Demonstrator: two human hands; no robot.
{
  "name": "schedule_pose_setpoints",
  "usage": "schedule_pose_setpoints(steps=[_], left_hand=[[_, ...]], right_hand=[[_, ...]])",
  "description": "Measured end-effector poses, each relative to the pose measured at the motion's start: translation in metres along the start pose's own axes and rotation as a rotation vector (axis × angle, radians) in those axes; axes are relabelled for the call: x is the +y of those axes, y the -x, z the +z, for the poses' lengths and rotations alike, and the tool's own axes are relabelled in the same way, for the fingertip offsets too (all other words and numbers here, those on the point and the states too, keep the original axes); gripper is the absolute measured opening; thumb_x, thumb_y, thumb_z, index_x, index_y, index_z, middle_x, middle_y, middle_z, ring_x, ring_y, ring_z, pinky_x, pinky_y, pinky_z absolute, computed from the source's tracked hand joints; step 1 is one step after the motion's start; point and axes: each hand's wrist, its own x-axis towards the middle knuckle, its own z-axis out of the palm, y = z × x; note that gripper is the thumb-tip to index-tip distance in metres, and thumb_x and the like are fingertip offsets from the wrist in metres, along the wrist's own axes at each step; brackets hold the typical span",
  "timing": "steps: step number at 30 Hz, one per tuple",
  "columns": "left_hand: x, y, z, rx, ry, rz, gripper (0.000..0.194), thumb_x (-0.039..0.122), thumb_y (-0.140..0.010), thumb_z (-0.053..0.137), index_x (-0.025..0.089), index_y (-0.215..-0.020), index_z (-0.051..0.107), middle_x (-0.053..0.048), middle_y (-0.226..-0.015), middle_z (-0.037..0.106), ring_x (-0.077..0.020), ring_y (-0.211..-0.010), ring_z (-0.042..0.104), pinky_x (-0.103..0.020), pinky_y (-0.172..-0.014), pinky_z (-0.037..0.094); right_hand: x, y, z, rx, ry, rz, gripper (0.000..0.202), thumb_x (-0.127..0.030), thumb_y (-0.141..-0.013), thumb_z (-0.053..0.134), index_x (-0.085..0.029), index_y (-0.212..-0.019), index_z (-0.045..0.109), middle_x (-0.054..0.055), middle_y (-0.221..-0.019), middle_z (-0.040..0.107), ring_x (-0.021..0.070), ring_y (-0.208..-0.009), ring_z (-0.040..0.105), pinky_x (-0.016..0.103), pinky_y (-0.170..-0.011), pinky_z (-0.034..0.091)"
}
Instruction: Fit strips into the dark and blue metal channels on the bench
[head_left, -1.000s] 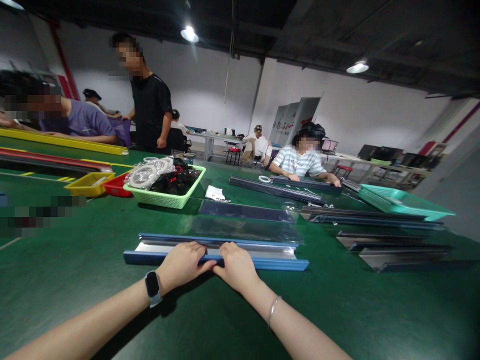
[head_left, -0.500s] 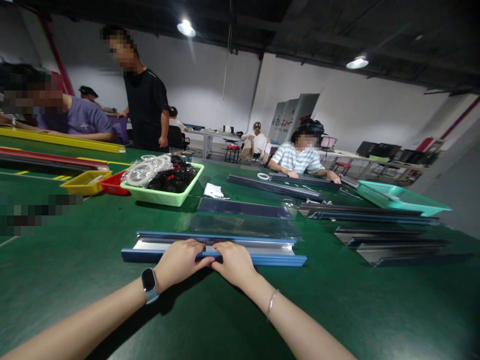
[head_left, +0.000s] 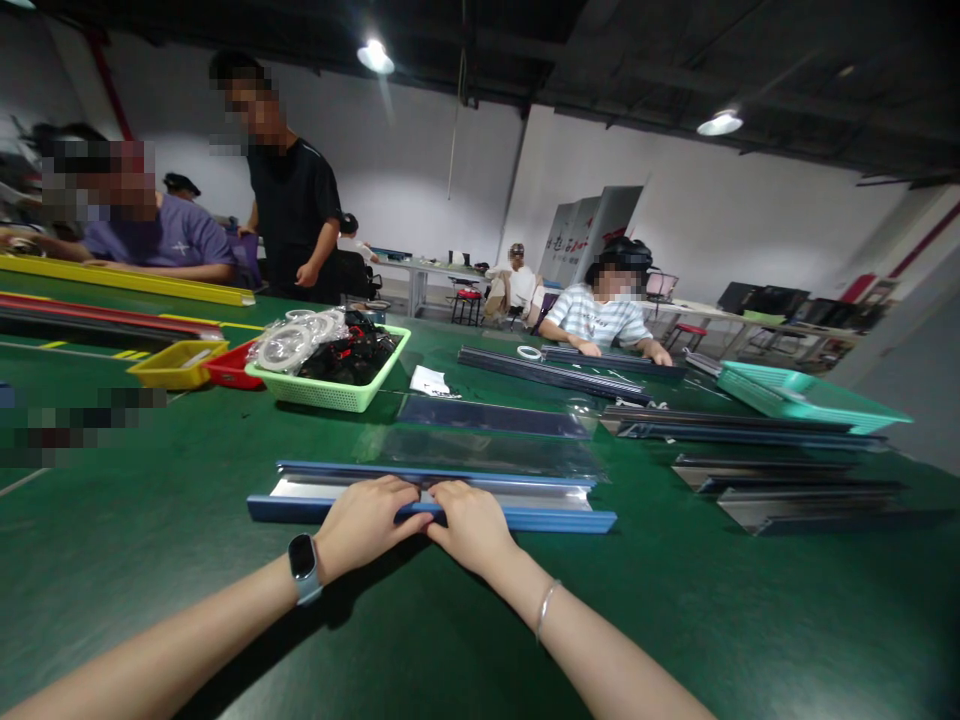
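A blue channel-shaped profile (head_left: 559, 521) with a pale inner face lies lengthwise on the green table (head_left: 225, 600). My left hand (head_left: 371, 520), below a wrist band with a dark screen, grips its near wall just left of the middle. Right beside it, my right hand (head_left: 469, 520) grips the same wall, the two thumbs nearly touching. The fingertips of both hands reach inside the channel and are partly hidden. Behind the profile lie a clear sheet (head_left: 487, 452) and a dark flat strip (head_left: 491, 418).
A green basket (head_left: 326, 393) of bagged parts stands at the back left, beside yellow (head_left: 176, 368) and red (head_left: 232, 362) trays. Dark profiles (head_left: 750, 425) and a teal basket (head_left: 817, 400) lie right. A person in stripes (head_left: 596, 315) works across the table; others are at the left.
The whole view has shifted slightly. Both my hands keep their places on the blue profile. The standing person's hand has moved a little left and up.
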Motion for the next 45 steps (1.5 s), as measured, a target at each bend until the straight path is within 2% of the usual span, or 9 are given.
schedule_pose_setpoints(steps=[7,12,16,19,23,27,36,40,45], left_hand=[[-0.006,-0.001,-0.001,-0.092,0.044,-0.110,0.042,0.056,-0.084,0.040,0.025,-0.099,0.064,-0.005,-0.096,0.066,-0.0212,-0.087,0.061,-0.028,-0.074,0.043],[-0.016,-0.005,-0.005,-0.178,0.162,-0.045,0.036,0.051,-0.084,0.046,0.027,-0.106,0.062,-0.003,-0.106,0.064,-0.0207,-0.094,0.059,-0.026,-0.081,0.041],[-0.022,-0.011,-0.011,-0.289,0.296,-0.011,0.031,0.048,-0.082,0.050,0.025,-0.093,0.066,-0.001,-0.098,0.066,-0.0185,-0.086,0.061,-0.022,-0.074,0.041],[-0.024,-0.013,-0.013,-0.324,0.330,-0.005,0.030,0.047,-0.080,0.053,0.024,-0.093,0.066,-0.001,-0.096,0.067,-0.0188,-0.085,0.061,-0.022,-0.074,0.040],[-0.025,-0.013,-0.014,-0.330,0.293,0.012,0.034,0.045,-0.077,0.058,0.026,-0.104,0.062,-0.001,-0.104,0.065,-0.0206,-0.093,0.060,-0.023,-0.078,0.040],[-0.025,-0.012,-0.017,-0.343,0.305,0.075,0.034,0.042,-0.080,0.055,0.026,-0.109,0.059,-0.002,-0.112,0.062,-0.0205,-0.097,0.058,-0.024,-0.082,0.039],[-0.028,-0.015,-0.023,-0.358,0.436,0.087,0.028,0.039,-0.080,0.056,0.026,-0.105,0.063,0.002,-0.113,0.063,-0.0177,-0.098,0.059,-0.021,-0.083,0.038],[-0.025,-0.013,-0.020,-0.321,0.351,0.038,0.028,0.038,-0.077,0.059,0.028,-0.102,0.064,0.003,-0.106,0.065,-0.0181,-0.094,0.060,-0.021,-0.079,0.040],[-0.022,-0.011,-0.012,-0.269,0.258,0.027,0.026,0.039,-0.079,0.056,0.028,-0.101,0.064,0.002,-0.113,0.062,-0.0191,-0.102,0.057,-0.024,-0.086,0.039]], right_hand=[[0.001,0.001,-0.008,-0.008,-0.063,-0.003,0.031,-0.035,-0.078,0.059,-0.020,-0.105,0.060,0.004,-0.109,0.064,0.0202,-0.102,0.057,0.031,-0.088,0.043],[0.002,0.001,-0.018,-0.048,-0.159,-0.017,0.027,-0.040,-0.082,0.055,-0.028,-0.104,0.062,-0.003,-0.119,0.059,0.0173,-0.105,0.056,0.029,-0.092,0.041],[0.004,-0.002,-0.019,-0.097,-0.189,0.016,0.027,-0.045,-0.080,0.056,-0.029,-0.101,0.064,-0.004,-0.122,0.058,0.0184,-0.106,0.057,0.030,-0.093,0.040],[0.005,-0.003,-0.019,-0.128,-0.188,0.033,0.030,-0.046,-0.079,0.056,-0.030,-0.104,0.062,-0.004,-0.118,0.060,0.0198,-0.104,0.058,0.031,-0.092,0.041],[0.002,-0.002,-0.020,-0.139,-0.144,0.030,0.034,-0.045,-0.078,0.057,-0.030,-0.108,0.060,-0.003,-0.112,0.064,0.0214,-0.102,0.059,0.032,-0.087,0.043],[0.001,0.000,-0.022,-0.130,-0.120,-0.007,0.037,-0.045,-0.078,0.057,-0.028,-0.111,0.058,-0.001,-0.115,0.062,0.0215,-0.103,0.058,0.032,-0.088,0.043],[0.002,0.000,-0.024,-0.143,-0.133,-0.001,0.043,-0.047,-0.078,0.055,-0.027,-0.116,0.057,0.001,-0.119,0.060,0.0216,-0.106,0.057,0.033,-0.092,0.041],[0.000,0.000,-0.024,-0.120,-0.135,0.012,0.040,-0.046,-0.079,0.055,-0.027,-0.113,0.058,0.000,-0.117,0.061,0.0212,-0.105,0.057,0.033,-0.090,0.042],[-0.004,-0.001,-0.027,-0.114,-0.132,0.023,0.035,-0.044,-0.079,0.055,-0.027,-0.109,0.060,-0.001,-0.118,0.060,0.0197,-0.105,0.056,0.031,-0.090,0.042]])
